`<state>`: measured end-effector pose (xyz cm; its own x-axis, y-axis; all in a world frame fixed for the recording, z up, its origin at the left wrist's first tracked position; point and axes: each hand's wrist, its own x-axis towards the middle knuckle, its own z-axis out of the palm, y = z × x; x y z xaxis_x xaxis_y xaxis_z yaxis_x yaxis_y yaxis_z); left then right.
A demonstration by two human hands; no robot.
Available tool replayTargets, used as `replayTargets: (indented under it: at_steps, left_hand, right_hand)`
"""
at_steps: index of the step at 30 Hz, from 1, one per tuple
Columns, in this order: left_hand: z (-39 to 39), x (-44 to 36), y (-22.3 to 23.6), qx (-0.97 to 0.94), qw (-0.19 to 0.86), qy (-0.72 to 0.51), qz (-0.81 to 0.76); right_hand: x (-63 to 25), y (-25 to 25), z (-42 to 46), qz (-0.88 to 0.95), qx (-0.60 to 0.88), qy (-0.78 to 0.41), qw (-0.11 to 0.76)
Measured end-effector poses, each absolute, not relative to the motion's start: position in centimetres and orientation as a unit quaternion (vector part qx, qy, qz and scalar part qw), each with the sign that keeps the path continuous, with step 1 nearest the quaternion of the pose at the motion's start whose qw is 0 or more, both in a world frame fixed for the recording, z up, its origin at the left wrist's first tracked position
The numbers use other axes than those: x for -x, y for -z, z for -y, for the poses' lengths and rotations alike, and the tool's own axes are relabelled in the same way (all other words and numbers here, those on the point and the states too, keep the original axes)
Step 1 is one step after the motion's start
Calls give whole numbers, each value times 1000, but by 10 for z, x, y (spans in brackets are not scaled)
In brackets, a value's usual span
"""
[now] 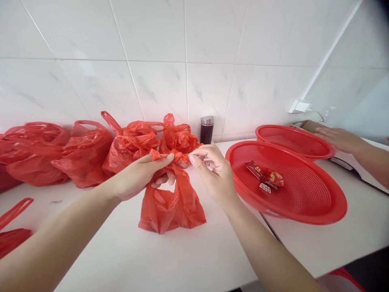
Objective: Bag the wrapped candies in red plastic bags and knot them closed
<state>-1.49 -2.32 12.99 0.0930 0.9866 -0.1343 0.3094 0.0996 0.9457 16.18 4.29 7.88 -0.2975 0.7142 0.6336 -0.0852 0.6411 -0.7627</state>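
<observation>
Red plastic carrier bag (188, 205), over white table (146, 259) | I pinch its gathered handles with left hand (142, 174) and right hand (215, 172) | likely light, limp, slippery, easily torn; best held at the twist

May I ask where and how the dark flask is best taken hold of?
I'd grip the dark flask around its body, below the silver lid, probably from the right: it stands upright, with a red bag close on its left and the wall behind.
</observation>
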Motion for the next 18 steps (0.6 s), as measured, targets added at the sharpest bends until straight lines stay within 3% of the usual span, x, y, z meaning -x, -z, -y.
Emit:
replayTargets:
  at_steps: [4,8,10,12,15,18]
  left_hand:
    - [24,14,-126,-575,492,-356,-548]
    - [25,15,-127,-572,525,-387,-498]
    - [26,18,-130,-594,518,-382,-481]
    - [26,21,-131,-629,489,-348,-495]
    - [24,20,-127,-661,425,-284,-548]
    - [23,14,-111,-713,260,-260,-597]
  right_hand:
    - [-162,-76,-45,729,191,-435,494]
    - [-169,-81,-33,698,138,-433,553]
    - [-175,-86,-25,737,97,-436,507]
    - [-178,-87,-22,762,64,-475,435]
    - [-170,-75,-32,710,106,-563,410]
    - [-157,-54,-48,668,196,-605,387]
